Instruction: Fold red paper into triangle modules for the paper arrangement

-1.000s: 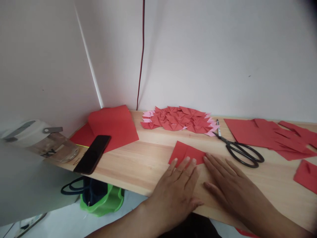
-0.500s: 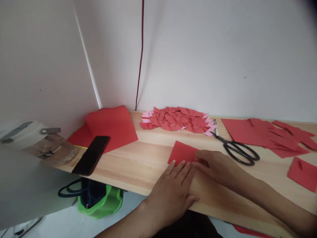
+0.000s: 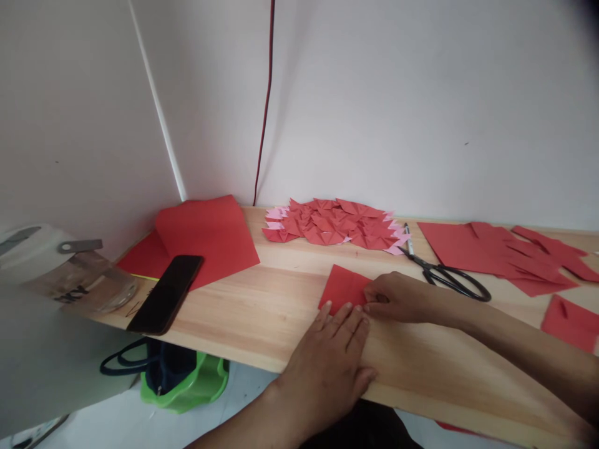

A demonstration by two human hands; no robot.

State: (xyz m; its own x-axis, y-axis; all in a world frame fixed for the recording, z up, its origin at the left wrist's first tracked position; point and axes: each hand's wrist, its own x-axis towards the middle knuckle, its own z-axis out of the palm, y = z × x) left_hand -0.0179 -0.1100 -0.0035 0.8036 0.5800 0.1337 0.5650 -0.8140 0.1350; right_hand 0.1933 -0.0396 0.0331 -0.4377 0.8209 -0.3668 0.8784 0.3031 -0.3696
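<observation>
A small piece of red paper point(image 3: 344, 287) lies flat on the wooden table near its front. My left hand point(image 3: 327, 355) rests palm down, with its fingers stretched flat over the paper's lower edge. At the paper's right edge is my right hand point(image 3: 393, 298), its fingers curled in and pressed against that edge. The curled fingers hide the right end of the paper. Black-handled scissors point(image 3: 456, 282) lie just beyond my right forearm.
Behind stands a pile of folded red and pink paper pieces point(image 3: 332, 223), beside a pen point(image 3: 408, 237). More red paper point(image 3: 458, 246) lies right. Left are large red sheets point(image 3: 210, 231), a phone point(image 3: 166, 296) and a clear bottle point(image 3: 93, 287). Below sits a green basket point(image 3: 213, 380).
My right hand has curled more tightly and shifted slightly up along the paper's right edge, its forearm now higher and partly over the scissors. My left hand has stayed nearly still.
</observation>
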